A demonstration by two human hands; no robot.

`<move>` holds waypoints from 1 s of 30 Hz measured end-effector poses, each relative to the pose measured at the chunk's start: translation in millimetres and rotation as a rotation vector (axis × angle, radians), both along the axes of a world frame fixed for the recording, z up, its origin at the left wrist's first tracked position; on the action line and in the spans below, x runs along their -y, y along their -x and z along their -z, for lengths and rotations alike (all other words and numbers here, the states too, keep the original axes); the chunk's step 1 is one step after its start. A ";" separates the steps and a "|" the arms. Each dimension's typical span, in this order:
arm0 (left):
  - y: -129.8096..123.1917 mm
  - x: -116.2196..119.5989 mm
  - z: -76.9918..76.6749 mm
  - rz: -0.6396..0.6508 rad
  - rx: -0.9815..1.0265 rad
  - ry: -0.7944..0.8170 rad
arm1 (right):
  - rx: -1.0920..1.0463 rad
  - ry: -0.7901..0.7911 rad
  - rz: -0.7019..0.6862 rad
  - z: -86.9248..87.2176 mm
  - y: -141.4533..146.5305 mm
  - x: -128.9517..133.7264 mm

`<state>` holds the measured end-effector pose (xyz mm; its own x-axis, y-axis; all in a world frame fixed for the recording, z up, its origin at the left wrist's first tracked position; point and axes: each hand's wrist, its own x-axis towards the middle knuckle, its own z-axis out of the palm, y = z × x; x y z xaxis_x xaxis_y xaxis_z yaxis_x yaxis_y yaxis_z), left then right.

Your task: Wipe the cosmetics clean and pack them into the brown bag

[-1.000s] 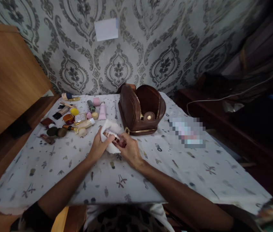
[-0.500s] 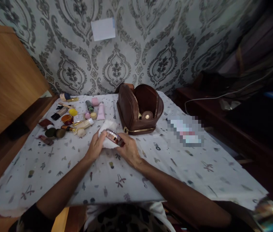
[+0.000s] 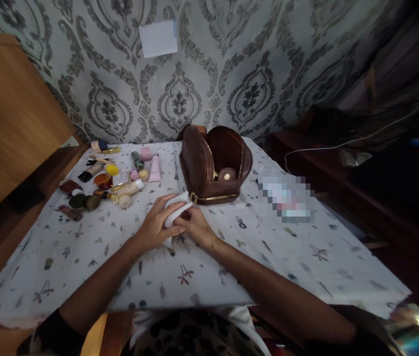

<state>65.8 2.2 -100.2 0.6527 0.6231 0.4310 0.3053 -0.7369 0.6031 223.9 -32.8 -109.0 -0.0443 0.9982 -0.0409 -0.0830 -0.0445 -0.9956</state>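
My left hand (image 3: 156, 225) is wrapped round a soft white cloth (image 3: 174, 206) and presses it over a small cosmetic case. My right hand (image 3: 197, 226) grips the case from the other side, fingers curled. The case, a shiny rose-gold and dark piece like a compact, is almost wholly hidden by cloth and fingers now. Just beyond both hands stands a brown leather makeup bag (image 3: 209, 183), its top unzipped and gaping. Off to the left lie several cosmetics, among them a pink tube (image 3: 155, 169), a yellow sponge (image 3: 112, 169) and an amber jar (image 3: 103, 182).
A printed white cloth covers the table (image 3: 239, 277). On its right side lies a pixelated flat object (image 3: 285, 200). The patterned wall (image 3: 180, 99) closes off the back, with a white paper (image 3: 158, 38) on it. A wooden cabinet (image 3: 17, 109) rises at left.
My left hand has turned and brought the cloth over the case, which showed its shiny edge before. Both hands stay close together. The bag and cosmetics have not moved.
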 end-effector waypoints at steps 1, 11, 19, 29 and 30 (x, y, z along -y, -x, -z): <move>1.5 -2.2 0.6 0.003 -0.011 0.007 | -0.131 0.023 -0.024 -0.2 0.0 -0.4; 4.6 -5.0 -10.1 -0.024 -0.001 0.000 | -0.570 0.180 -0.245 0.9 -2.7 -0.3; 5.1 -6.3 -8.3 -0.110 0.148 0.043 | -0.676 0.230 -0.277 1.6 -1.0 1.7; -0.5 3.6 -16.1 -0.297 0.310 0.170 | -0.684 0.283 -0.293 -3.6 0.1 3.1; -0.4 4.7 -17.2 -0.325 0.330 0.204 | -0.677 0.283 -0.302 -3.2 0.1 3.3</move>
